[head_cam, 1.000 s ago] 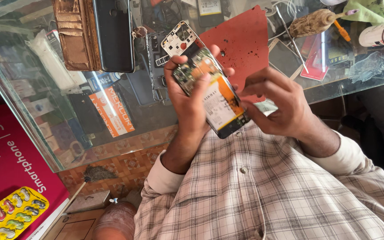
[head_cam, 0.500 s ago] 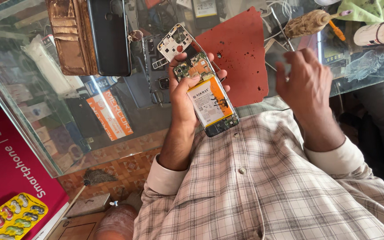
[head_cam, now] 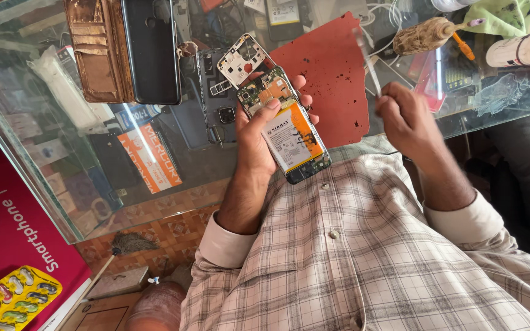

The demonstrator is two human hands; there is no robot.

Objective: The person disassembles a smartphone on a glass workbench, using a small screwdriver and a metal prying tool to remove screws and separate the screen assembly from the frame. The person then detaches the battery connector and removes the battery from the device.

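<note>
Phone: an opened phone (head_cam: pixel 284 129), back cover off, battery and circuit board bared, held above the glass counter (head_cam: pixel 44 171), in front of the person's checked shirt.
Left hand: the left hand (head_cam: pixel 256 132) grasps the phone from below, thumb pressed on the board's edge, fingers curled round the far side.
Right hand: the right hand (head_cam: pixel 405 117), well apart to the right of the phone, is pinched on a thin pale tool (head_cam: pixel 369 61) that points up and away; the tool is blurred, its kind unclear.
Beyond the left hand: a white inner frame (head_cam: pixel 240 58) lies just past the phone's top end, on the glass.
Between the hands: a red mat (head_cam: pixel 332 67), spotted dark, on the counter.
Far left of the left hand: a black phone (head_cam: pixel 151 49) lying against a brown wallet case (head_cam: pixel 96 49).
Past the right hand: a worn brush (head_cam: pixel 421 37), a green cloth (head_cam: pixel 504 15) and a white bottle (head_cam: pixel 519 49).
</note>
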